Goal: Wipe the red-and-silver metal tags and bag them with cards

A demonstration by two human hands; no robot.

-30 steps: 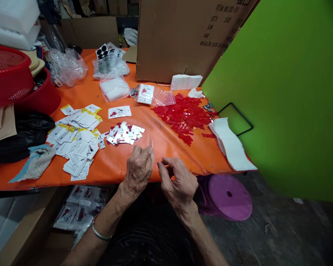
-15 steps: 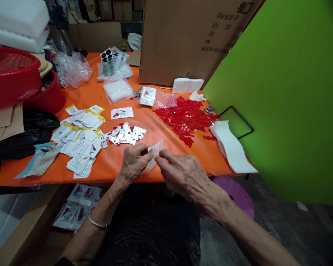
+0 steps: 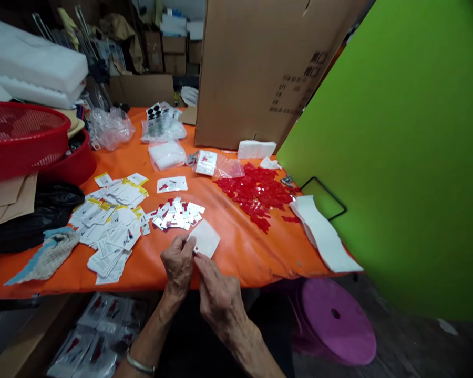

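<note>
Translucent plastic sachet (image 3: 205, 239) is pinched between the left hand (image 3: 177, 265) and right hand (image 3: 217, 299), both gripping it; ahead of them, a clear bag (image 3: 156, 164) holds white padding (image 3: 167, 155), left of loose red pieces (image 3: 256, 197).

Single head-worn camera, just behind the orange desk (image 3: 256, 252), looks forward and down across it, close above the left hand (image 3: 177, 265) and right hand (image 3: 219, 303).

Even light, soft shadows — edges curved, slightly soft
</note>
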